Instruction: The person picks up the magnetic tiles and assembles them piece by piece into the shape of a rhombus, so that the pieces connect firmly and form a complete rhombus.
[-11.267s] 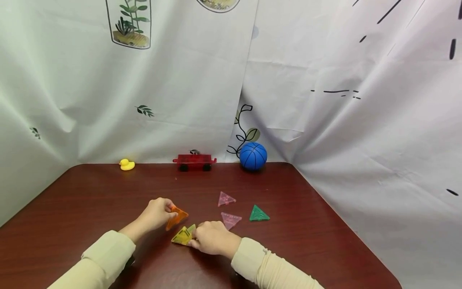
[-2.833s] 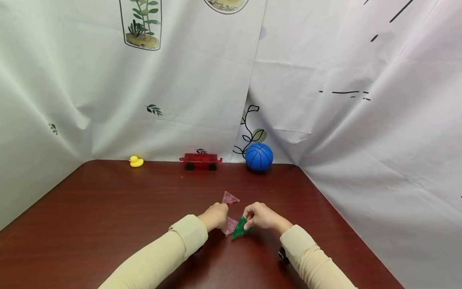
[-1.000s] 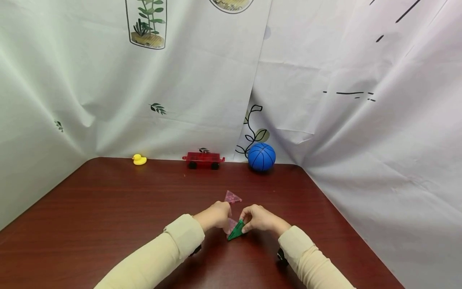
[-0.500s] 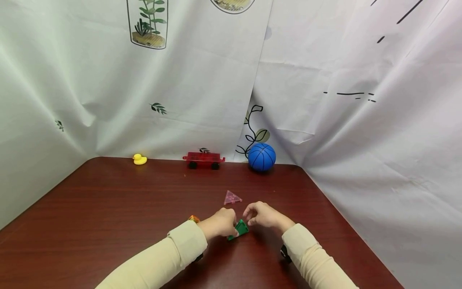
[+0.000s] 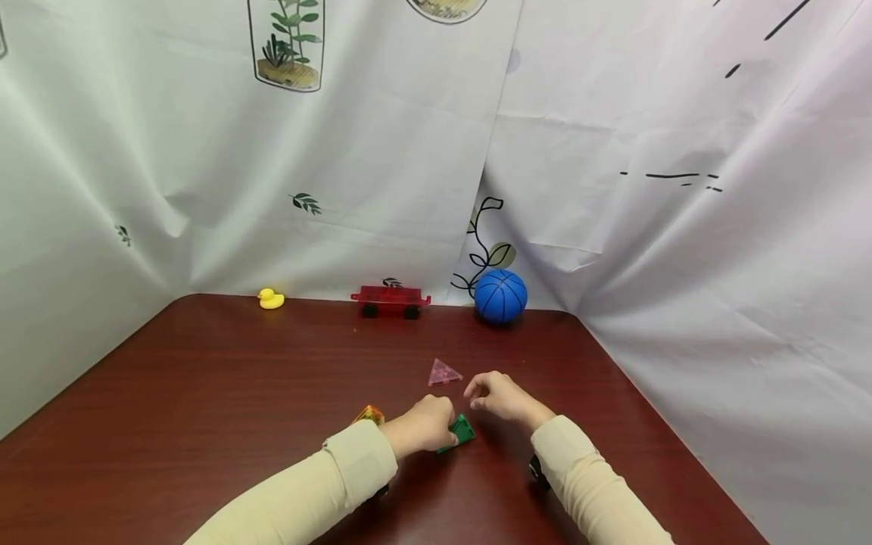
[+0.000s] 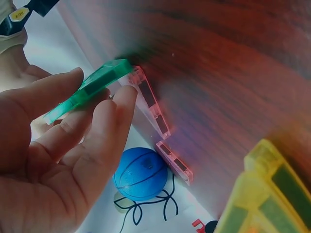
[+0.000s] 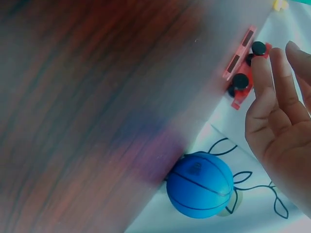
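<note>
My left hand [image 5: 427, 424] pinches a green triangular magnetic tile [image 6: 92, 87] between thumb and fingers, low over the table. One pink triangular magnetic tile [image 6: 151, 104] lies right at the green tile's tip in the left wrist view; my left hand covers it in the head view. Farther back lies a second pink tile [image 5: 444, 372]. My right hand [image 5: 500, 395] hovers to the right of the green tile, its fingers loosely bent and holding nothing. Yellow and orange tiles [image 5: 370, 414] stand together beyond my left sleeve, which partly hides them.
Along the table's back edge are a yellow rubber duck [image 5: 271, 299], a red toy wagon [image 5: 391, 297] with black wheels and a blue ball [image 5: 500, 296]. A white printed cloth [image 5: 381, 151] hangs behind the dark red-brown table [image 5: 225, 371].
Earlier my hands held orange and yellow tiles; later my right hand held the green tile by a pink one. My right hand has let go and drawn back; my left now holds the green tile.
</note>
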{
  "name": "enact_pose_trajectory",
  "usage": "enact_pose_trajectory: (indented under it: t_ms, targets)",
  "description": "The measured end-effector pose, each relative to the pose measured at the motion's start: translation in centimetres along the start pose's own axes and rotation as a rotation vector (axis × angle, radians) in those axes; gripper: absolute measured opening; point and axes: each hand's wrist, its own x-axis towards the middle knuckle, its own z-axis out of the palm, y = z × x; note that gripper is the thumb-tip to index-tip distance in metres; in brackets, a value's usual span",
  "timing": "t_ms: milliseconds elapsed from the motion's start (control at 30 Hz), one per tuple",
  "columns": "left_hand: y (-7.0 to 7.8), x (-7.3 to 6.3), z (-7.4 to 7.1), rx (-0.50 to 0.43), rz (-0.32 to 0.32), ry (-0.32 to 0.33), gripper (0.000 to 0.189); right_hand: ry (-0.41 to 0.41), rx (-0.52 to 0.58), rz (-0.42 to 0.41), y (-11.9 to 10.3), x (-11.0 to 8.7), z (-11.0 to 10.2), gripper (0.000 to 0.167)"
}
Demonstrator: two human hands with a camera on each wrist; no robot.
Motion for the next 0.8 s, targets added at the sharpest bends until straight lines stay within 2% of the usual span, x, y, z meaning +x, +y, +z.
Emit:
enact_pose_trajectory:
  t_ms: [300, 500, 633, 800]
  targets:
    - [-0.2, -0.4, -0.1, -0.013, -0.005, 0.011, 0.044, 0.038, -0.031, -0.019, -0.4, 1.2, 0.4, 0.009]
    - [-0.1, -0.8, 0.0, -0.009, 0.013, 0.024, 0.042, 0.058, -0.07, 0.038, -0.2, 2.0, 1.0, 0.015]
    - [0.1, -0.9, -0.1, 0.015, 0.012, 0.028, 0.034, 0.034, -0.119, 0.079, -0.3, 2.7, 1.2, 0.024]
    - [0.3, -1.2, -0.1, 0.024, 0.006, 0.021, 0.029, 0.001, -0.203, 0.087, -0.2, 3.2, 1.3, 0.03]
